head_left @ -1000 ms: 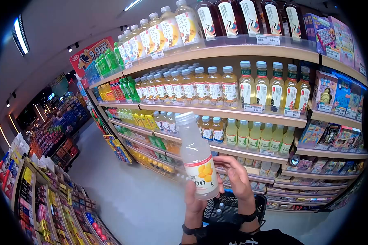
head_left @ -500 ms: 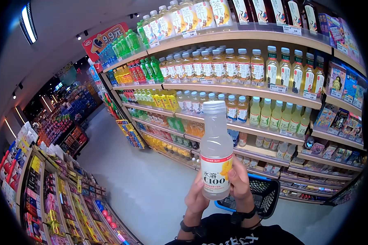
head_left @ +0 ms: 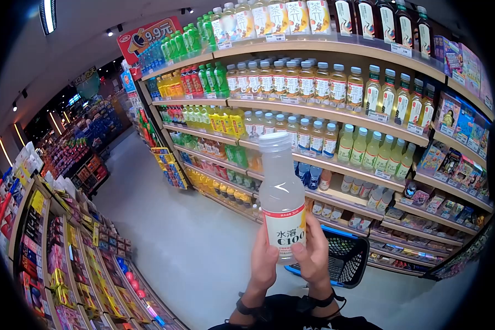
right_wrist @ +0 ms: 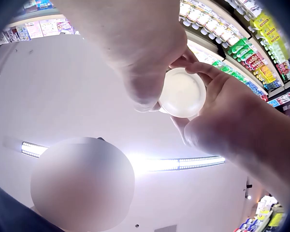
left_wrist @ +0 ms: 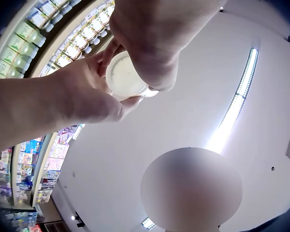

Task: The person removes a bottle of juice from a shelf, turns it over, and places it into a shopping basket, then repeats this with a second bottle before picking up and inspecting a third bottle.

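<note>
Both hands hold a drink bottle (head_left: 283,192) upright in front of the body, in the head view. It is clear with cloudy pale liquid, a whitish cap, and a white label with a red band reading C100. My left hand (head_left: 263,258) grips its lower left side. On the lower right, my right hand (head_left: 314,250) holds it with the thumb over the label. Seen from below in the left wrist view, the bottle's round base (left_wrist: 125,75) sits between the hands, and fingers behind it are partly hidden.
Drink shelves (head_left: 335,113) stand ahead, with rows of tea and juice bottles. A black basket with a blue rim (head_left: 346,234) is below and right of the hands. Lower shelves of packaged goods (head_left: 66,258) line the left side, and an aisle floor (head_left: 176,236) runs between.
The bottle has turned so its label text faces me more and the lemon picture has moved right. My right hand has gone from loose fingers beside it to gripping it. The view has shifted.
</note>
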{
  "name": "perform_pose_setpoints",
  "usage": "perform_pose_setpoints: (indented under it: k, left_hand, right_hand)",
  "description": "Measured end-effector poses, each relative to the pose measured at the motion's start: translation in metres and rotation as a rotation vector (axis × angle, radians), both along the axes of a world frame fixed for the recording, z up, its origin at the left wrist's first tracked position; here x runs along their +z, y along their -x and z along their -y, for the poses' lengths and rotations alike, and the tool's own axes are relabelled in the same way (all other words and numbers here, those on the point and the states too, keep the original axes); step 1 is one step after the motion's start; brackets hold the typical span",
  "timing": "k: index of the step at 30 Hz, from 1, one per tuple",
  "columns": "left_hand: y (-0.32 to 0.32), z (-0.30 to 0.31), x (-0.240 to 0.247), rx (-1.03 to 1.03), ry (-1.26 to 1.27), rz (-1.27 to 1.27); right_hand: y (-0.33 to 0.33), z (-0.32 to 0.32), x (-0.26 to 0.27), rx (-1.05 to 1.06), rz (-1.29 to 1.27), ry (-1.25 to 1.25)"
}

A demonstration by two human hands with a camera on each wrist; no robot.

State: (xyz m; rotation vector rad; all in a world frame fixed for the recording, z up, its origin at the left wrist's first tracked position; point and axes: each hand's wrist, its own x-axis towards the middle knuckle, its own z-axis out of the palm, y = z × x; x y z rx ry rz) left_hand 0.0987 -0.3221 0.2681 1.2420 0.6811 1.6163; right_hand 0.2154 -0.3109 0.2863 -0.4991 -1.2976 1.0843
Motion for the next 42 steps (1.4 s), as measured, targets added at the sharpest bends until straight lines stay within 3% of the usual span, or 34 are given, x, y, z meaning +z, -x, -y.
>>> perform_pose_setpoints:
  k: [5, 9, 12, 17, 19, 20, 23, 26, 28, 29, 31, 32, 34, 36, 38, 40, 42]
  left_hand:
    - [0.010, 0.010, -0.013, -0.015, 0.002, -0.030]
    - [0.009, 0.012, -0.018, -0.130, -0.032, 0.102]
    - [0.003, 0.013, -0.018, -0.149, 0.049, 0.342]
    - [0.015, 0.024, -0.013, -0.217, -0.041, 0.448]
    - [0.026, 0.018, -0.028, -0.574, -0.075, 0.693]
    - [0.024, 0.020, -0.022, -0.495, -0.038, 0.710]
    - [0.042, 0.012, -0.034, -0.709, -0.059, 0.672]
    - [0.037, 0.017, -0.014, -0.787, 0.146, 0.912]
    - [0.035, 0.019, -0.013, -0.501, 0.068, 0.508]
    - [0.030, 0.026, -0.011, -0.178, -0.054, 0.056]
    - [0.032, 0.025, -0.010, -0.242, -0.059, 0.006]
    - [0.035, 0.020, -0.012, -0.634, 0.073, 0.403]
    - [0.048, 0.007, -0.027, -0.897, 0.220, 0.459]
    - [0.045, 0.013, -0.018, -0.584, 0.361, 0.338]
    - [0.045, 0.013, -0.012, -0.575, 0.334, 0.270]
    - [0.056, 0.010, -0.008, -0.865, 0.139, 0.256]
    - [0.058, 0.011, -0.005, -0.770, 0.164, 0.074]
  right_hand:
    - [0.015, 0.020, 0.004, -0.126, 0.016, -0.012]
    - [0.017, 0.028, 0.007, -0.181, 0.055, -0.032]
    - [0.018, 0.031, 0.012, -0.159, 0.098, -0.054]
    - [0.025, 0.035, 0.006, -0.089, 0.053, -0.042]
    - [0.025, 0.037, 0.006, -0.036, 0.066, -0.020]
    - [0.027, 0.036, 0.005, -0.023, 0.054, -0.016]
    - [0.023, 0.036, 0.001, 0.061, 0.016, 0.067]
    - [0.020, 0.028, 0.000, 0.234, -0.053, 0.139]
    - [0.024, 0.019, -0.001, 0.303, -0.084, 0.092]
    - [0.028, 0.016, 0.000, 0.321, -0.100, 0.036]
    - [0.026, 0.019, 0.003, 0.286, -0.144, 0.100]
    - [0.022, 0.020, 0.001, 0.274, -0.151, 0.131]
    - [0.015, 0.022, 0.002, 0.239, -0.165, 0.197]
    - [0.008, 0.020, 0.001, 0.186, -0.160, 0.221]
    - [0.006, 0.026, 0.023, 0.188, -0.149, 0.251]
    - [0.000, 0.021, 0.025, 0.158, 0.034, 0.212]
    - [-0.002, 0.016, 0.021, 0.167, 0.143, 0.159]
